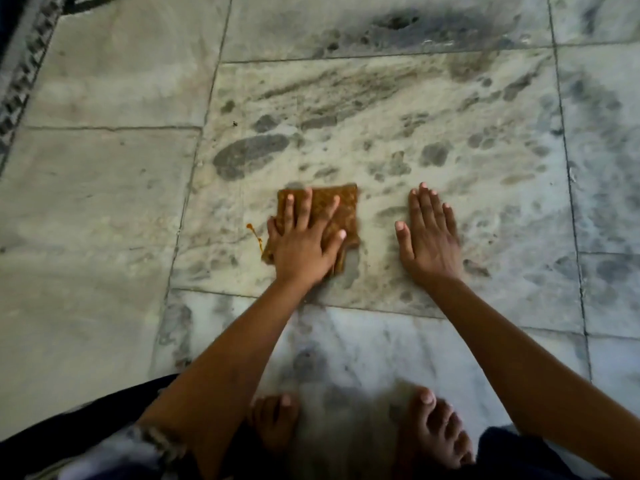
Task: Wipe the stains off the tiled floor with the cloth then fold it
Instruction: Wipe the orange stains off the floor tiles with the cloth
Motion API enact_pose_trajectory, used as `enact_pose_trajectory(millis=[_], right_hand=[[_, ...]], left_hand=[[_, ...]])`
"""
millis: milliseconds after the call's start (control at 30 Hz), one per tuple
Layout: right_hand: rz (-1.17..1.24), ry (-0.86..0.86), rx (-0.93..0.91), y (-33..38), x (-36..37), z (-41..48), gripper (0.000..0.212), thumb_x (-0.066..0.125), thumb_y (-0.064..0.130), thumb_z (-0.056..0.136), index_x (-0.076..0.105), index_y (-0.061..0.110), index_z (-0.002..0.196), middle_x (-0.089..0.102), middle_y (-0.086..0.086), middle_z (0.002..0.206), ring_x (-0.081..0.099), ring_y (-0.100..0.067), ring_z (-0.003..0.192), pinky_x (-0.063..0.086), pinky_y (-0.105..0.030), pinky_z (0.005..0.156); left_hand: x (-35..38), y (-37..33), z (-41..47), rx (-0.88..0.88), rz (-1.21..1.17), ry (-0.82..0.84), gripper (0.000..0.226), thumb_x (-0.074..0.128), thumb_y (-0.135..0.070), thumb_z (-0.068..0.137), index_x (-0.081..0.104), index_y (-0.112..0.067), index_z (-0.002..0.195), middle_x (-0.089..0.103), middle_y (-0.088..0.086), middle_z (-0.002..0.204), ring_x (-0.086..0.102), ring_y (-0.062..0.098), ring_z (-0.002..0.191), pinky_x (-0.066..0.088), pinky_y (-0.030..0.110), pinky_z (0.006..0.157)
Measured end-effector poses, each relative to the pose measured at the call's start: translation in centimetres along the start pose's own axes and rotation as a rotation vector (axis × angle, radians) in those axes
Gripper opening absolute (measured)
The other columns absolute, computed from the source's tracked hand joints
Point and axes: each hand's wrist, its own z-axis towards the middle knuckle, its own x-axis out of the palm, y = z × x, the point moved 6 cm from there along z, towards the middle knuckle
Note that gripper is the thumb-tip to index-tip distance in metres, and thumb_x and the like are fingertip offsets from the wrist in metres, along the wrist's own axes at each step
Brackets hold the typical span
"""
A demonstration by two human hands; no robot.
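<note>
— Where was the cloth point(346, 204) when you looked over?

— Flat on the tiled floor point(104, 209), on the big mottled tile in front of the person. It was a brown, patterned square and looked folded over on itself, with layered edges showing at its near side.

— And the hands?

— The left hand point(304, 239) lay on top of the cloth, palm down, fingers straight and spread, pressing it to the floor rather than gripping it. The right hand point(427, 233) was just beside the cloth but apart from it, flat on the bare tile, fingers straight and close together, holding nothing.

— Any stain in sight?

— A thin orange streak point(255, 237) sat on the tile just beside the cloth's left edge, close to the left hand's little finger. The grey blotches around it looked to me like the stone's own marbling.

— Anything else?

— The person's bare feet point(440, 431) on the paler tile nearer them, and a dark patterned border point(20, 84) along the far left.
</note>
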Motion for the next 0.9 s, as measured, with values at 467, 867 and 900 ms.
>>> enact_pose_trajectory(millis=[467,867,900], right_hand=[[-0.033,0.043,-0.016,1.3,0.6,-0.7,0.068,0.007,0.045,0.091,0.013,0.01,0.149,0.008,-0.007,0.157,0.004,-0.017,0.145,-0.003,-0.032,0.117],[-0.072,0.057,-0.018,1.5,0.6,-0.7,0.07,0.005,0.046,0.09,0.01,0.009,0.149,0.006,-0.009,0.158,0.003,-0.019,0.145,-0.004,-0.033,0.117],[-0.075,0.063,-0.013,1.4,0.7,-0.8,0.07,0.005,0.046,0.09,0.009,0.009,0.149,0.005,-0.009,0.158,0.002,-0.019,0.145,-0.004,-0.034,0.117]], left_hand=[[0.9,2.5,-4.9,0.081,0.052,-0.086,0.062,0.028,-0.062,0.089,0.019,-0.041,0.146,0.016,0.001,0.158,0.013,0.026,0.145,0.006,0.057,0.114],[1.3,2.6,-7.0,0.096,0.005,-0.061,0.055,0.026,-0.051,0.094,0.017,-0.038,0.146,0.016,0.003,0.158,0.012,0.026,0.145,0.002,0.055,0.113],[0.9,4.3,-5.9,0.062,0.012,-0.049,0.055,0.026,-0.05,0.094,0.014,-0.039,0.146,0.013,0.002,0.158,0.008,0.026,0.146,0.0,0.056,0.113]])
